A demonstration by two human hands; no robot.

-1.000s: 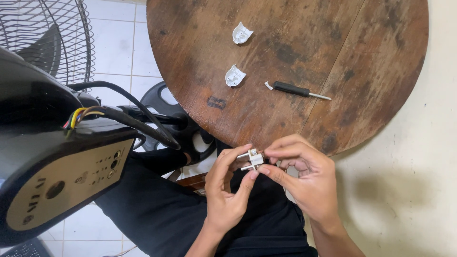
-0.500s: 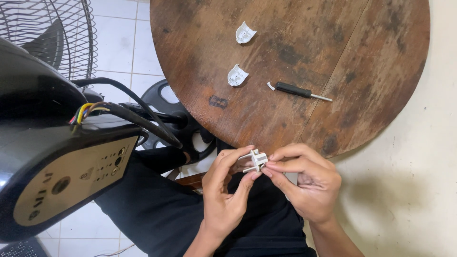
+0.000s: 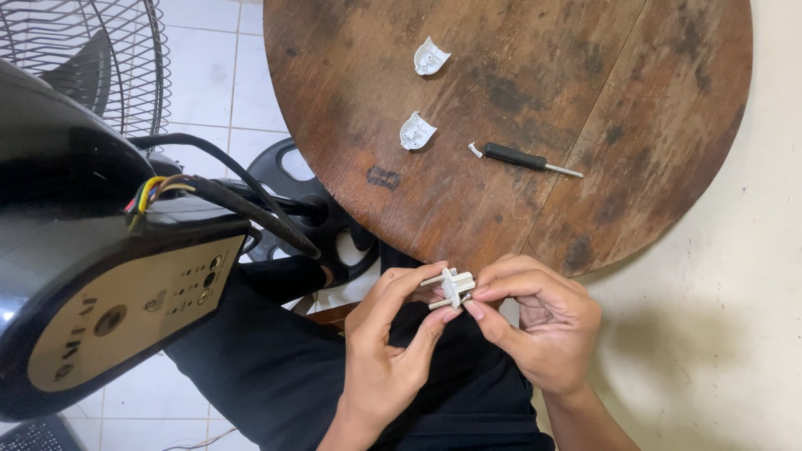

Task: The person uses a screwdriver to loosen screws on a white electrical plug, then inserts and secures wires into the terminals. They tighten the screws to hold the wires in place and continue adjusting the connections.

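White plug insert (image 3: 451, 288) with metal prongs sitting low in the frame's centre, being pinched between left hand (image 3: 388, 351) and right hand (image 3: 539, 321), just below the round wooden surface (image 3: 585, 83). Lying above: two white shell halves (image 3: 416, 131), a black screwdriver (image 3: 522, 159). Filling the left: black fan base (image 3: 100, 292), trailing wires.

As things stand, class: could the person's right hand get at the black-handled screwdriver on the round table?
Probably yes. The screwdriver lies alone on the table, nothing between it and the right hand, but that hand is pinching the small white plug piece.
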